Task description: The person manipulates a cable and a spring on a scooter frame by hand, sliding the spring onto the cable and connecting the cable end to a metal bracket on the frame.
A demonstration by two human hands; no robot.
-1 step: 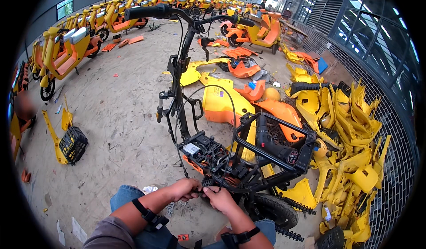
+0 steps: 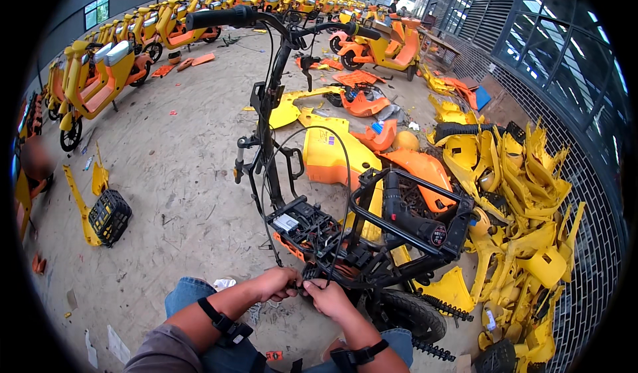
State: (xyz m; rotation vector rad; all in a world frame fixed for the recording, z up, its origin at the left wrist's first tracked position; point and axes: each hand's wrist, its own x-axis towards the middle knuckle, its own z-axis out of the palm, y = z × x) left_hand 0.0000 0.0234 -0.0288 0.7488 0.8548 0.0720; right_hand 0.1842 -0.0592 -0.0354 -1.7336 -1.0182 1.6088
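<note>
Scooter frame (image 2: 272,167), black and tubular

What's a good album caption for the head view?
Bare fingers working low on a stripped scooter, near a heap of yellow panels.

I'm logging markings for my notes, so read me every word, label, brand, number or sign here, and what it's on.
No text reads clearly.
Round label on the black cylindrical part: too small.
Purple-and-white sticker on the yellow panel: too small.
Pale sheet, lower left: any print too blurred.
</note>
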